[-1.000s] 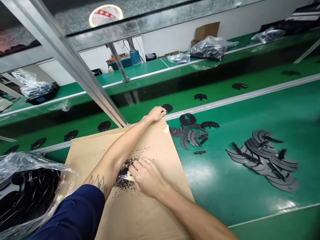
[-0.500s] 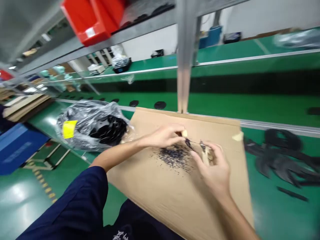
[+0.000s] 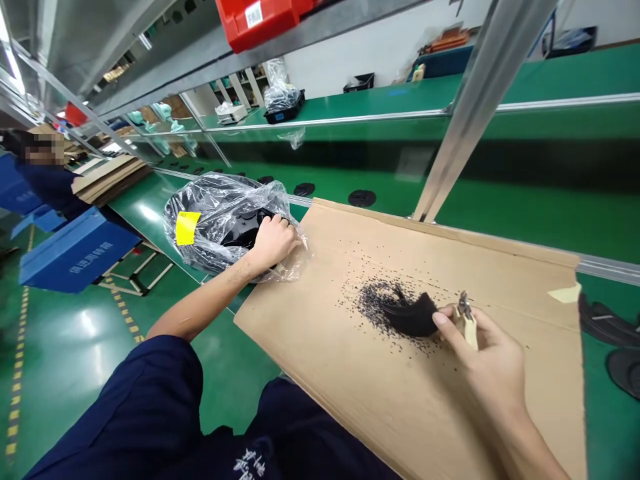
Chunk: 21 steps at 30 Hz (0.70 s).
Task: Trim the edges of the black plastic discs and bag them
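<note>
Right hand (image 3: 495, 357): fingers pinching curved black part (image 3: 414, 317) over black crumbs (image 3: 369, 303) on cardboard (image 3: 320, 340), cutters (image 3: 469, 328) also gripped | Left hand (image 3: 274, 241): fingers curled at clear bag (image 3: 213, 255) of black parts (image 3: 241, 231), can't tell if holding any

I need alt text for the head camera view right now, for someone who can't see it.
A person's right hand holds a curved black part and pale-handled cutters above a cardboard sheet scattered with tiny black bits. The left hand is at a clear plastic bag of black parts, on a green workbench.
</note>
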Motion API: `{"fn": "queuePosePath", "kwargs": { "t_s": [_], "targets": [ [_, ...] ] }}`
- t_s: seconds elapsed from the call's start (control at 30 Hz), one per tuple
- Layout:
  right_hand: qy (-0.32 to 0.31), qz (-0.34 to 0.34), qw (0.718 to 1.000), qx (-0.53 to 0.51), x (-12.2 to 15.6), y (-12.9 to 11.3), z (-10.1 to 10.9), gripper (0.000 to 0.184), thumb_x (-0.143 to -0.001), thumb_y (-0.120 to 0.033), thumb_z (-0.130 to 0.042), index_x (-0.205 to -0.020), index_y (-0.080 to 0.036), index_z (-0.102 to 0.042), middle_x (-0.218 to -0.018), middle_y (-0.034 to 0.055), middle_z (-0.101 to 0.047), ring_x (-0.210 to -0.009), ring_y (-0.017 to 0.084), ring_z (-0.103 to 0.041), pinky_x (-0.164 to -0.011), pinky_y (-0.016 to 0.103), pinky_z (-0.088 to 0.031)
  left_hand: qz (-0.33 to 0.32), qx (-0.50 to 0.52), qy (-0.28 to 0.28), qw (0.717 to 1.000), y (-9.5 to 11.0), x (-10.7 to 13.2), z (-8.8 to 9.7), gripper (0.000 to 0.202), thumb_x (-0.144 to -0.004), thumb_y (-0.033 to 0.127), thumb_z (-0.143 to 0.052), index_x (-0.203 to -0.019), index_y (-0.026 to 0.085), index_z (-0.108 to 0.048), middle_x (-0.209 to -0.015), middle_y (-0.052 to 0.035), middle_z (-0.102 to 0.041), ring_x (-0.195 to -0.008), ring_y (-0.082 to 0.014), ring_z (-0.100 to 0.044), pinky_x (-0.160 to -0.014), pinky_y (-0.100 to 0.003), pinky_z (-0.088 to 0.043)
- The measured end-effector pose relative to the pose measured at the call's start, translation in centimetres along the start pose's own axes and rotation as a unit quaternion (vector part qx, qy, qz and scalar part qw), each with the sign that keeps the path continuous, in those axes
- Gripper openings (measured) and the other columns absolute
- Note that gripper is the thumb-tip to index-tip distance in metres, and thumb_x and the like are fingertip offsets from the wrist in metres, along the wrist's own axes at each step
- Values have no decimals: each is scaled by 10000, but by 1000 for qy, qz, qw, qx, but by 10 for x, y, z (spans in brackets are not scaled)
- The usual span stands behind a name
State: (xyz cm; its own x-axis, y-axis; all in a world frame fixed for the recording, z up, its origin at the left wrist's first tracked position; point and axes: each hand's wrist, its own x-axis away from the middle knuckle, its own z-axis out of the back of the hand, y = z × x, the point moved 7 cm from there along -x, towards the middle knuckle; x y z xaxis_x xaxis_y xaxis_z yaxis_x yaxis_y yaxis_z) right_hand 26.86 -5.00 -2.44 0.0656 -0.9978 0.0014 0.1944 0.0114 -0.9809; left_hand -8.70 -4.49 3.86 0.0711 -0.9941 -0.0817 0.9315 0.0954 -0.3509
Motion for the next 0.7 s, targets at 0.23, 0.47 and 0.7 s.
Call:
{"fn": "queuePosePath", "kwargs": {
  "t_s": [0.23,0.47,0.7],
  "targets": [
    [-17,-14,999,-39,7,0,-2,300,-754,-482,-764,-771,-219,-623,-687,-16,-558,-593,130,-481,-573,270,-432,48,191,98,976,-14,33,24,219,-917,269,-561,-821,134,-704,-652,-43,-617,-627,-174,-568,-603,-287,-366],
    [-44,-24,995,-89,9,5,-8,325,-758,-484,-781,-765,-208,-610,-658,-24,-545,-561,119,-474,-524,259,-389,-50,699,55,711,73,38,19,297,-825,435,-734,-741,159,-663,-640,21,-569,-579,-87,-498,-560,-215,-421],
    [-42,-26,993,-104,12,6,-7,309,-766,-460,-762,-764,-203,-590,-666,-38,-537,-561,105,-474,-548,254,-416,-51,803,-54,591,163,25,-11,232,-870,381,-680,-858,167,-590,-753,15,-579,-582,-65,-564,-554,-187,-507]
  ]
}}
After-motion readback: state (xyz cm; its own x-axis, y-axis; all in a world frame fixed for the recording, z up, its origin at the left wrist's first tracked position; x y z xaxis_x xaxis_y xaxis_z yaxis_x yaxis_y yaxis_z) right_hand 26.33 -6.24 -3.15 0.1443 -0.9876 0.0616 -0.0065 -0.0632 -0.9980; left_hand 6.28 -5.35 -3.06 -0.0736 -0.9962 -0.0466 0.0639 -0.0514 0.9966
